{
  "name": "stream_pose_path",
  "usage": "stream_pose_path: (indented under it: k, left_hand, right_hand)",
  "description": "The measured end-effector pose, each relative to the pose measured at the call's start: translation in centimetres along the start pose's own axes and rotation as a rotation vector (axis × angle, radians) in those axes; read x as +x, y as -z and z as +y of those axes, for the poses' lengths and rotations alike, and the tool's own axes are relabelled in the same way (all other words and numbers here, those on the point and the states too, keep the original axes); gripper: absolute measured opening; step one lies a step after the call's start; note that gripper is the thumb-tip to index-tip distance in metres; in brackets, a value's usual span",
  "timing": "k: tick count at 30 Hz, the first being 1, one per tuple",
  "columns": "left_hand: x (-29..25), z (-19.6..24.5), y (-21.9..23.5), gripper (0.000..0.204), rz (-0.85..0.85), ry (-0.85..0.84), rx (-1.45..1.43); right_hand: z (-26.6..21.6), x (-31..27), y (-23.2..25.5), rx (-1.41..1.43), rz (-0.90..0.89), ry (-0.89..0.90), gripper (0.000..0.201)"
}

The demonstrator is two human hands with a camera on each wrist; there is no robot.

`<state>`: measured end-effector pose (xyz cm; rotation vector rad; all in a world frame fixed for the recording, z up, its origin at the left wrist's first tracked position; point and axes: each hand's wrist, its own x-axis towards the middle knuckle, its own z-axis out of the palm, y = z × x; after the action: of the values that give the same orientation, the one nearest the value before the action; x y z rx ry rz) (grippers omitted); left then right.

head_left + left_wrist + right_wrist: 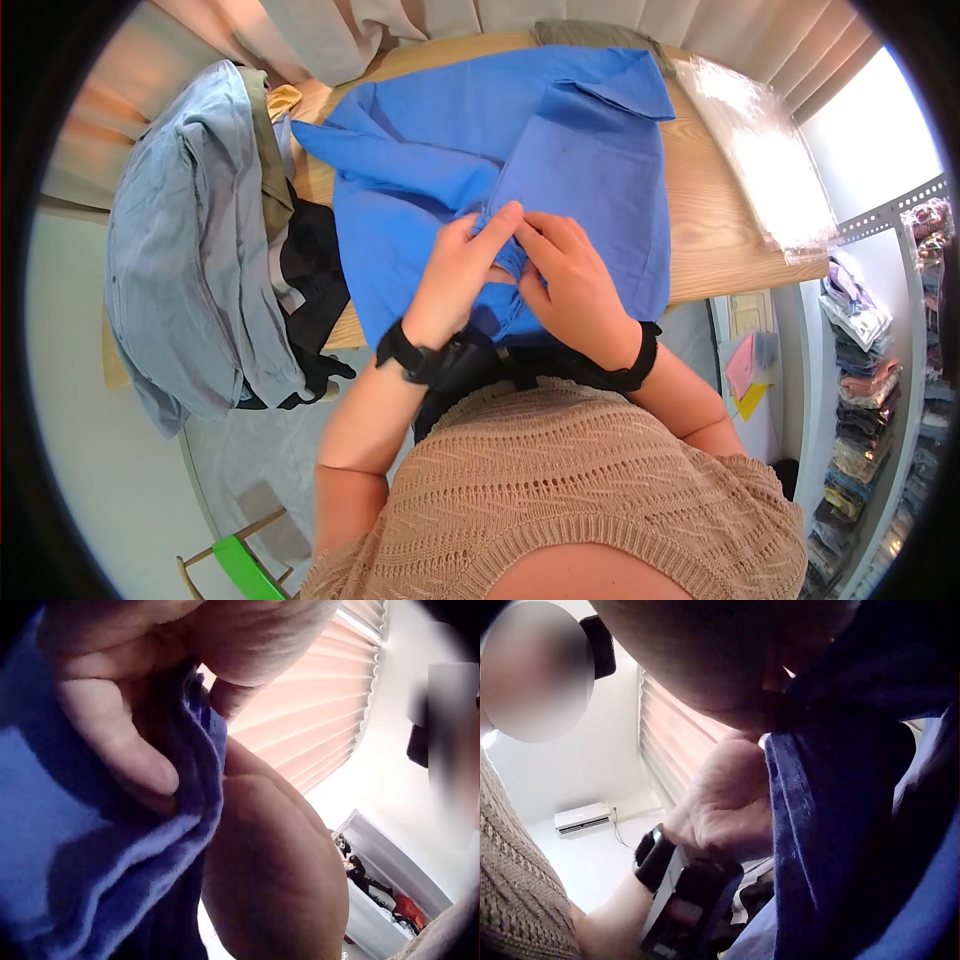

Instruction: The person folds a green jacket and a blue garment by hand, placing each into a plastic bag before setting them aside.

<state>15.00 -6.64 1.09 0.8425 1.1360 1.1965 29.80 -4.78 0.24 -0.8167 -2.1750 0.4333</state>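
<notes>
A blue garment [600,190] lies spread over the wooden table, its near edge gathered between the two hands. The left hand [456,262] pinches the gathered edge, thumb on top; in the left wrist view its fingers [142,765] curl round the folded blue hem [202,787]. Close against it, the right hand [575,285] holds the same edge, its fingertips meeting the left thumb. In the right wrist view the doubled blue hem [791,795] hangs below the right hand [727,660], with the left palm [731,802] behind it. The right fingertips are mostly hidden there.
Light blue, olive and black clothes [180,250] are heaped at the table's left end. Clear plastic packaging [760,150] lies on the wooden tabletop [710,240] at the right, and a dark folded cloth [600,35] at the back. Shelves of clothes [865,400] stand at the right.
</notes>
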Motion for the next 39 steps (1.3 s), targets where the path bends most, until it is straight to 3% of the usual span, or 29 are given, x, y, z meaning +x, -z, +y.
stream_pose_path:
  k: [2,5,7,8,12,15,17,19,21,22,24,27,32,33,35,37,39]
  left_hand:
    - [0.8,0.7,0.2,0.022,-0.025,0.048,0.013]
    - [1.7,2.8,-0.5,0.023,-0.05,0.094,-0.006]
    - [2.3,4.9,-0.8,0.023,-0.022,-0.026,0.039]
    - [2.8,6.0,-1.0,0.022,-0.031,-0.088,0.037]
    - [5.2,11.0,-1.6,0.019,-0.149,-0.341,0.012]
    - [6.2,15.6,-2.0,0.017,-0.145,-0.504,0.001]
    - [6.8,19.0,-1.2,0.021,-0.252,-0.586,-0.016]
    - [6.4,22.3,-1.3,0.019,-0.093,-0.756,-0.006]
    - [5.7,25.1,-1.0,0.019,-0.057,-0.847,-0.03]
    - [4.9,26.2,-1.0,0.018,-0.004,-0.888,-0.024]
    - [3.0,28.1,-0.7,0.017,0.039,-0.949,-0.017]
    - [0.4,31.3,0.9,0.015,-0.107,-0.93,0.023]
    - [-3.8,38.8,4.9,0.014,-0.061,-1.036,0.046]
    - [-4.5,40.2,5.8,0.015,-0.046,-1.052,0.046]
    - [-5.8,42.7,7.1,0.016,-0.025,-1.085,0.046]
    - [-7.0,45.1,7.6,0.018,-0.01,-1.119,0.048]
    - [-8.5,47.5,8.1,0.02,-0.006,-1.154,0.035]
  right_hand:
    - [-0.3,-0.3,0.4,-0.022,-0.017,0.016,0.038]
    - [-0.5,-1.2,1.9,-0.034,0.146,0.038,0.037]
    - [-0.4,-3.0,2.9,0.129,0.101,0.199,0.034]
    - [-0.6,-3.6,3.0,0.191,-0.018,0.144,0.038]
    - [0.8,-5.2,0.5,0.135,-0.118,-0.053,0.048]
    - [2.3,-6.0,-0.2,0.114,-0.114,-0.112,0.049]
    - [2.9,-6.3,0.3,0.093,-0.124,-0.082,0.046]
    - [3.3,-6.1,1.3,0.071,-0.131,-0.054,0.043]
    - [2.9,-5.1,3.2,-0.177,-0.218,-0.049,0.032]
    - [2.5,-4.6,4.0,-0.235,-0.053,0.013,0.017]
    - [1.1,-3.1,7.5,-0.33,-0.035,-0.026,0.015]
    - [0.1,-0.8,14.0,-0.655,-0.116,-0.049,0.027]
    - [-2.2,1.8,23.9,-0.867,0.396,0.339,0.035]
    - [-2.5,2.7,25.9,-0.916,0.462,0.393,0.034]
    - [-0.8,4.2,31.4,-1.013,0.425,0.464,0.034]
    - [-1.4,5.6,36.1,-1.121,0.555,0.473,0.027]
    - [-3.7,6.6,38.1,-1.098,0.828,0.795,0.032]
